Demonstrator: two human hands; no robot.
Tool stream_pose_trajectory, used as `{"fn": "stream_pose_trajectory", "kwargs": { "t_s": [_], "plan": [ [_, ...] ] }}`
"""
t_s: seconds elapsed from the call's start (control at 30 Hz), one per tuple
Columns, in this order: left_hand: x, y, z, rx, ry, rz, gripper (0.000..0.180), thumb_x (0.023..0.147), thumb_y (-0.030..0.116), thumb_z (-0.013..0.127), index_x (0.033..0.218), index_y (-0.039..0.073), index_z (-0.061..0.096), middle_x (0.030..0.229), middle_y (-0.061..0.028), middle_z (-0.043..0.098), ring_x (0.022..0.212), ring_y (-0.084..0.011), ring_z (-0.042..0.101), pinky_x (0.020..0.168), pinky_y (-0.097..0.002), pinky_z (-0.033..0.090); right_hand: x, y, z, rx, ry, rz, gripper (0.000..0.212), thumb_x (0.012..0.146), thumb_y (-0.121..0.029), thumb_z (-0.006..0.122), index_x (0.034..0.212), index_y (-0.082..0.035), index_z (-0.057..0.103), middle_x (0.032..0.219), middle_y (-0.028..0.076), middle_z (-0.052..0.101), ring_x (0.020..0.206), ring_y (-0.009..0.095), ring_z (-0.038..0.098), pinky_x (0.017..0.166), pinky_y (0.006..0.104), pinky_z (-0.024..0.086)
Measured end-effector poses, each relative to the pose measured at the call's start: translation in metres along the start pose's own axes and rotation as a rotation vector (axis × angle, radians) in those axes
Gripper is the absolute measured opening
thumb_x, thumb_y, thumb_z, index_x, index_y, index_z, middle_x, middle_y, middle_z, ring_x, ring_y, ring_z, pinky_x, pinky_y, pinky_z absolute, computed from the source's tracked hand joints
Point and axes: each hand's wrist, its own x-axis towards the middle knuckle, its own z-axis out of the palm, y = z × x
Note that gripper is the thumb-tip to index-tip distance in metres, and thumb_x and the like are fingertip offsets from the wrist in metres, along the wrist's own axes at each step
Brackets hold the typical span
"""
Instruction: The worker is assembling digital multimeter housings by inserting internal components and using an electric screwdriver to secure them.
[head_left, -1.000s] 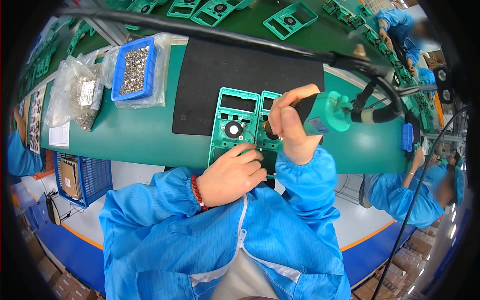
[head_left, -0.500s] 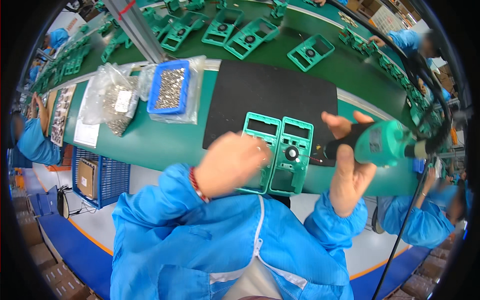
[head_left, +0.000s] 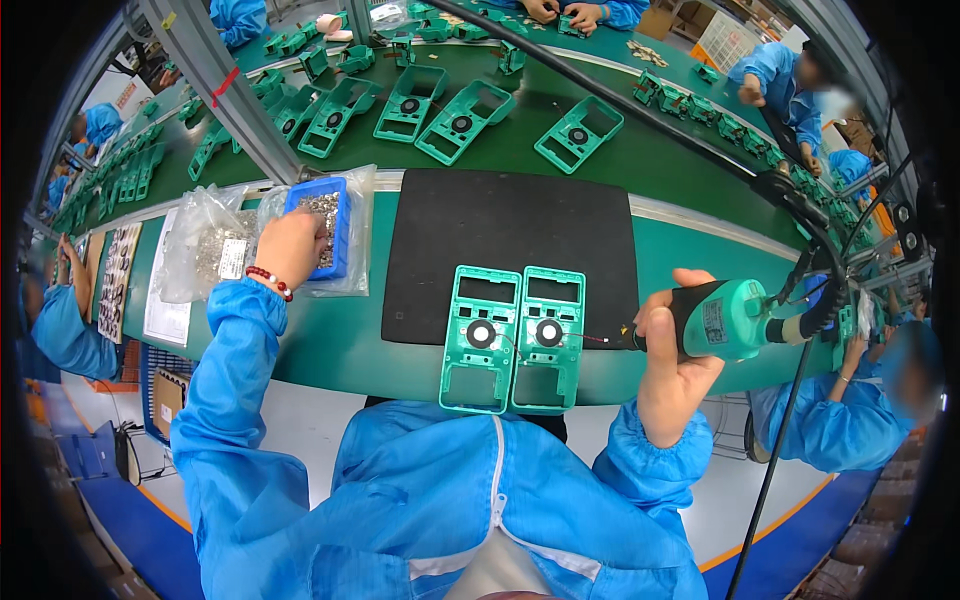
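My left hand [head_left: 290, 247] reaches into a blue tray [head_left: 342, 232] of small silvery metal parts [head_left: 322, 204]. Its fingers are drawn together, their tips down among the parts; whatever they pinch is hidden. My right hand [head_left: 665, 375] is wrapped round a green and black electric screwdriver [head_left: 725, 318], held sideways with its cable end to the right. Between my hands, two green plastic housings [head_left: 452, 345] [head_left: 577, 345] lie side by side across the near edge of a black mat [head_left: 510, 215]. Each has a round speaker fitted, and thin wires run from them.
A clear bag of metal parts [head_left: 205, 255] lies left of the tray. Behind the mat, a green conveyor [head_left: 660, 180] carries several housings [head_left: 465, 122]. A metal post [head_left: 225, 90] rises at the back left. Co-workers sit on both sides and across. The screwdriver's cable [head_left: 795, 450] hangs at right.
My left hand has moved from above the left housing out to the blue tray, uncovering that housing's speaker. My right hand still holds the screwdriver. The whole view has shifted slightly.
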Motion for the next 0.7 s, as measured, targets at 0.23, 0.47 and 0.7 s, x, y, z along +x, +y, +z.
{"fn": "stream_pose_trajectory", "kwargs": {
  "t_s": [0.23, 0.47, 0.7],
  "plan": [
    [-0.02, 0.011, -0.009, -0.101, 0.267, 0.064, 0.009, 0.088, 0.013, 0.071, 0.093, 0.006, 0.073, 0.095, -0.0106, 0.066, 0.083, -0.0351, 0.066, 0.072, -0.0431, 0.053, 0.002, 0.007, -0.003, 0.097, -0.061, -0.002, 0.035, 0.091, 0.001, 0.07, 0.123, -0.001, 0.057, 0.089, 0.003, 0.06, 0.076, 0.007, 0.054, 0.069, 0.0224, 0.044],
    [-0.063, 0.135, -0.024, -0.757, 0.236, 0.415, 0.009, 0.083, 0.01, 0.077, 0.086, 0.004, 0.071, 0.083, -0.0091, 0.065, 0.077, -0.0276, 0.063, 0.068, -0.0393, 0.048, 0.002, 0.008, 0.021, 0.382, -0.204, 0.051, 0.034, 0.089, 0.004, 0.07, 0.12, 0.002, 0.056, 0.09, 0.005, 0.061, 0.075, 0.008, 0.056, 0.069, 0.0235, 0.046],
    [-0.09, 0.204, -0.001, -1.06, 0.178, 0.462, 0.018, 0.079, 0.003, 0.079, 0.096, 0.008, 0.074, 0.089, -0.0048, 0.066, 0.084, -0.0229, 0.061, 0.075, -0.0354, 0.043, 0.002, -0.004, 0.038, 0.31, -0.217, 0.018, 0.03, 0.095, -0.018, 0.068, 0.112, -0.007, 0.046, 0.065, 0.001, 0.046, 0.052, 0.011, 0.041, 0.05, 0.0295, 0.037]
  ]
}}
